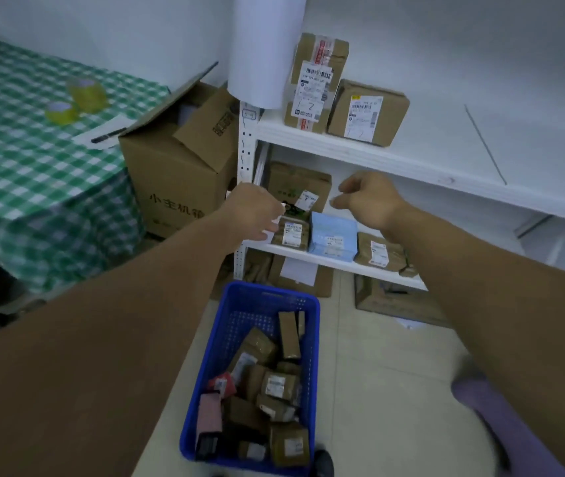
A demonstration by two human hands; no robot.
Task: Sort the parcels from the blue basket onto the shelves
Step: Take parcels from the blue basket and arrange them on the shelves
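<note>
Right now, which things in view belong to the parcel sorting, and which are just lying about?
Job:
blue plastic basket
brown parcels in the basket
white metal shelves
light blue parcel on the shelf

Lying about:
two yellow tape rolls
big open cardboard box
green checked tablecloth

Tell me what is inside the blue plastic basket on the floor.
The blue plastic basket holds a jumbled heap of small brown cardboard parcels, some with white labels, plus a pink packet at its left. Whatever lies beneath the heap is covered.
</note>
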